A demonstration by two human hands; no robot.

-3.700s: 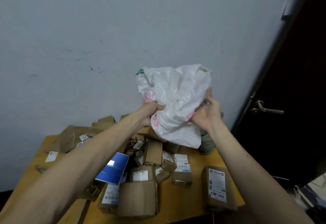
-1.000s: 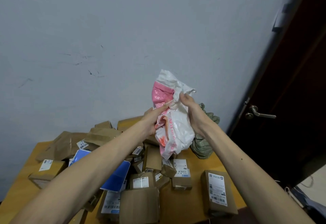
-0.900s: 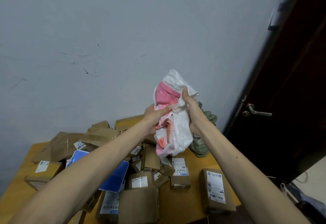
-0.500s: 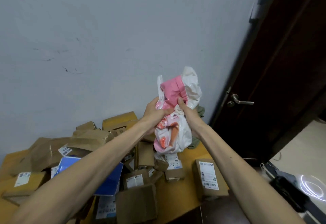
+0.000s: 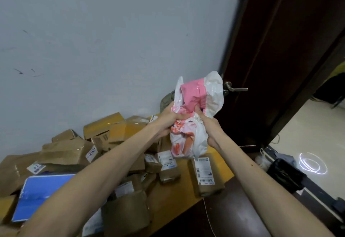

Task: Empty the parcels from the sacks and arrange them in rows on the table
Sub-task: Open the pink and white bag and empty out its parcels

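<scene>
Left hand, right hand grip sack above table right edge.

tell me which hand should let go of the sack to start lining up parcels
Left, likely. The left hand grips the sack on the side where most parcels lie heaped; the right hand holds it near the table edge and could carry it off.

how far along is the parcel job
Done: many parcels are out, heaped on the table. In hand: the left hand and right hand grip a crumpled white-and-pink sack, seemingly empty. Left: no rows yet; the parcels lie jumbled and need arranging.
</scene>
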